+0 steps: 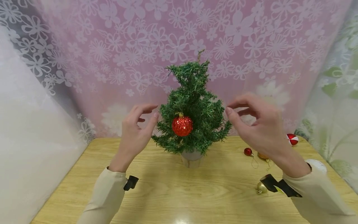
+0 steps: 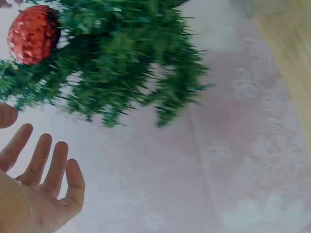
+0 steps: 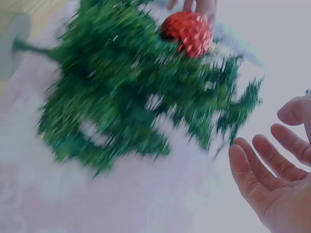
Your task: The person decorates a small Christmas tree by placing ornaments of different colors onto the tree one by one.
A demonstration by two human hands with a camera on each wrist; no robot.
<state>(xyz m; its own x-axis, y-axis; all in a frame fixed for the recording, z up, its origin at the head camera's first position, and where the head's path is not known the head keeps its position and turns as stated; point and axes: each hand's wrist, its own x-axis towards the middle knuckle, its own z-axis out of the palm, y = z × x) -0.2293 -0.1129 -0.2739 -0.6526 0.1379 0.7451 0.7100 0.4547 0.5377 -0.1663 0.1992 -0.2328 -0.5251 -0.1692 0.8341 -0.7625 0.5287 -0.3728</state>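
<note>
A small green tree (image 1: 195, 105) stands upright in a pale pot (image 1: 192, 158). On its front left side hangs a shiny red ball (image 1: 182, 125) with a gold cap; the left wrist view shows the ball (image 2: 32, 35) too. My left hand (image 1: 135, 130), fingers loosely bent, is beside the tree's left edge and holds nothing. On the other side my right hand (image 1: 258, 124) is at the right edge of the branches, its palm turned inward and nothing in it. In the right wrist view the right hand's fingers (image 3: 265, 167) are relaxed and spread near the branches.
On the table (image 1: 167, 193) at the right lie a small red ball (image 1: 248, 151), an orange ornament (image 1: 263, 156), a red and white ball (image 1: 292, 139), a gold ball (image 1: 261, 188) and a white item (image 1: 317, 165) partly behind my right sleeve. A pink flowered curtain (image 1: 126, 62) hangs behind.
</note>
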